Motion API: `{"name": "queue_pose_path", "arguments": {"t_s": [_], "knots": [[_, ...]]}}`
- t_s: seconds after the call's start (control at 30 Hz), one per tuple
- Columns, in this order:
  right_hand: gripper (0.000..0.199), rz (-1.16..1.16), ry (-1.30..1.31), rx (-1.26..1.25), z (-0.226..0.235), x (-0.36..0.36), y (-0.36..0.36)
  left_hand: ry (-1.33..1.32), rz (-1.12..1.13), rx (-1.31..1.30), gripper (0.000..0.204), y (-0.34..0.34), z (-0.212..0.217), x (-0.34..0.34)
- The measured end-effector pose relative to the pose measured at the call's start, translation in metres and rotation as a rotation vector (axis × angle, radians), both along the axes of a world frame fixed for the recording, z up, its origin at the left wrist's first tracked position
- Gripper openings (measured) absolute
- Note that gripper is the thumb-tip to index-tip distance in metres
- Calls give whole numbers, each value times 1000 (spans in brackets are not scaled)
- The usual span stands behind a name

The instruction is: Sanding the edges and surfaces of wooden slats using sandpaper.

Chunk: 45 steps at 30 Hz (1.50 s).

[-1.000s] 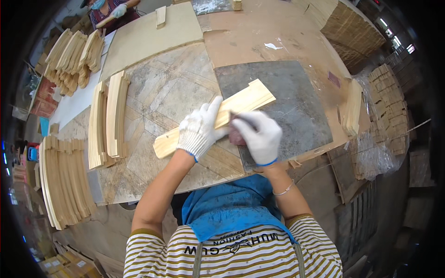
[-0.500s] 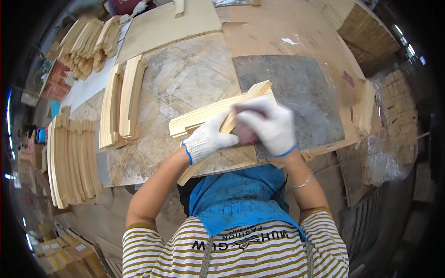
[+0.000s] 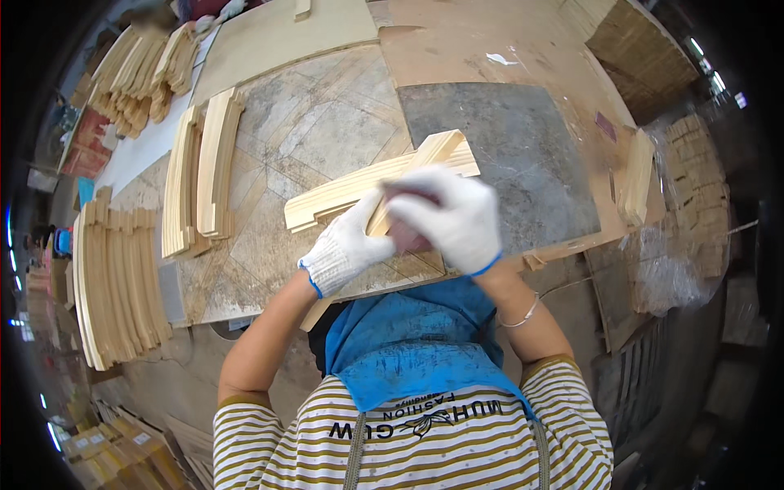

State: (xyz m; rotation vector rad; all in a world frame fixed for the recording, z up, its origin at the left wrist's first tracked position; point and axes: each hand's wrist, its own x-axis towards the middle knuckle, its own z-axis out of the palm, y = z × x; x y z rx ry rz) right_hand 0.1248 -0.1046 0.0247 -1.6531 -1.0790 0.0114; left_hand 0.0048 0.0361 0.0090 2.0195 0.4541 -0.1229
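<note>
The person holds a pale curved wooden strip point(image 3: 371, 186) against the counter point(image 3: 327, 122), its long axis running from lower left up toward the upper right, where its far end lies over a grey mat point(image 3: 523, 155). A second, shorter wooden piece point(image 3: 412, 175) crosses it at a steep angle, its lower end poking out past the counter's near edge below the gloves.

The left hand point(image 3: 347, 249), in a white knit glove, lies on the near side of the strip with its fingers closed down on the wood, pinning it. The right hand point(image 3: 449, 214) sits just beside it and slightly farther along the strip, fingers curled tight over a dark reddish block point(image 3: 408, 237) (probably a sanding block, though motion blur smears it) pressed against the wood. Both hands touch the work, and the right is the nearer to the strip's far end.

The gloves hide where the two pieces meet, so whether they are joined or merely stacked cannot be told. The block's face is covered. A stack of curved strips point(image 3: 200, 167) rests well to the left, apart from the hands.
</note>
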Motion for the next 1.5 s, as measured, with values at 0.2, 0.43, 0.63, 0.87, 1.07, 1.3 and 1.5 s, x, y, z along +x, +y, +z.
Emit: {"name": "queue_pose_path", "arguments": {"t_s": [0.2, 0.43, 0.63, 0.87, 1.07, 1.3, 1.5], "knots": [[16, -339, -99, 83, -6, 61, 8, -150, 3, 328, 77, -4, -6, -27], [13, -148, 250, 185, 0, 36, -1, -120, 41, 130, 80, -2, -16, -28], [10, -66, -188, 32, -1, 29, 17, 0, 88, -224, 55, 8, -2, -49], [20, -424, 244, 166, -28, 96, 7, 44, 198, -1469, 51, 16, 8, -28], [18, -396, 42, -48, -47, 50, 14, -43, 319, -1619, 58, -16, -31, -50], [12, -352, -298, -133, -79, 22, 21, -91, 333, -1673, 57, -21, -28, -47], [18, -257, -86, -413, -94, -2, -2, -104, 373, -1677, 59, -24, -26, -46]]}}
